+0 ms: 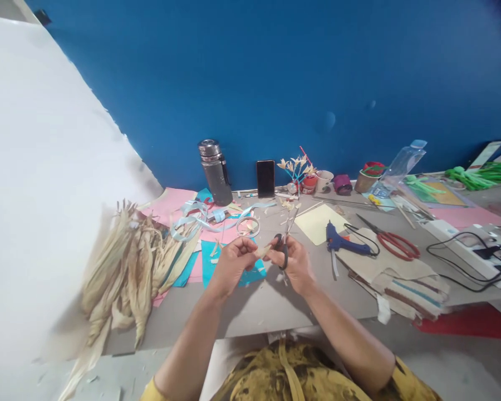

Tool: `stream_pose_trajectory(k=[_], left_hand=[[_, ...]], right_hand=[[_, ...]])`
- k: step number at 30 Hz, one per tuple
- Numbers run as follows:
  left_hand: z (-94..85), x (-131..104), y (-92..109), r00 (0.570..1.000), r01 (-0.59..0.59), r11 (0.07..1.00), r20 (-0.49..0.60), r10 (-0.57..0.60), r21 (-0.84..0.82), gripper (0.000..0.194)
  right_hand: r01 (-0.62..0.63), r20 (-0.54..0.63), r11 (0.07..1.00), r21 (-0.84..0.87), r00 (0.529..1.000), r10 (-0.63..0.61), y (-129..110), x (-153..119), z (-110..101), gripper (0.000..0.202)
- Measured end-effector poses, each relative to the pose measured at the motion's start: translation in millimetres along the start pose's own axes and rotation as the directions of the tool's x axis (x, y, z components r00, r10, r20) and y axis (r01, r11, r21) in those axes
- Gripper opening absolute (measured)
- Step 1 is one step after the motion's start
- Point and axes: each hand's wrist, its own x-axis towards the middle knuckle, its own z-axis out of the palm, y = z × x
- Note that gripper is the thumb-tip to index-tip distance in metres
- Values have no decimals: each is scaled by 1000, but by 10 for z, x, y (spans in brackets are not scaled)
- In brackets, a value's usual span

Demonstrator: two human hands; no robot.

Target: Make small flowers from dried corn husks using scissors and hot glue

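Husk piece (262,252) is located between my two grips, above the table (254,314). Left grip (239,262): fingers curled, thumb and fingertips pinched on one end of the piece. Right grip (294,263): closed around the black handles of the scissors (284,253), blades pointing away from me; its fingertips also meet the piece's other end. Containers, beyond the grips: upright thermos (217,178), ahead and left, lid fitted, contents hidden. Ahead and slightly right, husk flowers (296,166) stand by a red jar (309,184); I cannot tell which vessel holds their stems. Right of these, a paper cup (324,182), interior not visible. Farther right, a brown cup (367,181) carries red and green material at its mouth; beside it, a clear bottle (404,161) leans, blue cap on.
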Motion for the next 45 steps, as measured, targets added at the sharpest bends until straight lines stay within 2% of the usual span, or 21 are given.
stream_pose_trajectory(k=[6,11,16,20,23,26,31,37,41,43,45], left_hand=[[146,-111,-89,981,154,964,150,-123,-218,29],[242,-128,-153,978,123,966,193,-79,-226,29],[260,-90,-200,925,217,921,368,-89,-323,33],[273,-106,-251,952,235,882,278,-124,-409,35],[347,-185,-288,978,174,877,181,-102,-449,38],[449,-261,-312,995,95,912,65,-75,-400,30],[482,-267,-300,996,52,903,-45,-79,-427,24],[523,-277,-329,996,37,867,-49,-70,-497,24],[530,-251,-332,997,17,876,-53,-49,-481,22],[472,-221,-302,998,13,876,-44,-39,-482,20],[396,-196,-263,999,-2,882,-43,-20,-471,17]], right_hand=[[3,-77,1000,5,997,-3,-47,-85,-19,31],[-33,-61,999,-18,998,32,-125,-135,-56,28],[-72,-42,996,56,996,75,-164,-152,-85,30],[-1,-124,996,84,992,12,-102,-130,-111,30],[70,-239,992,106,970,-43,-33,-113,-99,29],[101,-299,990,101,952,-66,20,-133,-72,31],[57,-265,997,53,963,-41,49,-233,-70,32],[51,-274,998,37,961,-39,98,-263,-48,34],[21,-184,1000,2,983,-20,67,-290,-83,36],[-18,-59,996,-83,998,14,6,-328,-181,37],[-50,119,975,-218,990,78,-60,-373,-321,42]])
